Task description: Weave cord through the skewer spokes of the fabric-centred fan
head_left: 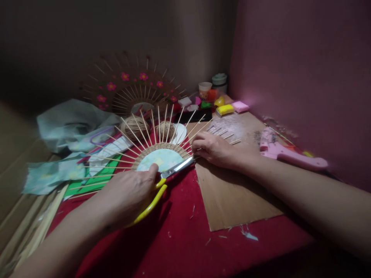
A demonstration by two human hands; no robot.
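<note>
My left hand (136, 187) is wrapped round the yellow handles of a pair of scissors (179, 166). Their blades point right, reaching to the fingers of my right hand (213, 148). That hand is closed at the right edge of a round woven piece, seemingly pinching there, but what lies between its fingers is hidden. The woven piece has a pale blue-green fabric centre (159, 159), a band of twisted cord (139, 156) round it, and thin wooden sticks (159, 123) fanning outward. Several stick ends show beyond my right hand.
A finished-looking brown fan with pink flowers (125, 76) leans at the back. Balls of twine (135, 127) sit before it. A brown board (234, 200) lies right, with a pink glue gun (292, 152) beyond. Fabric scraps (55, 173) lie left, coloured clay packets (225, 110) behind.
</note>
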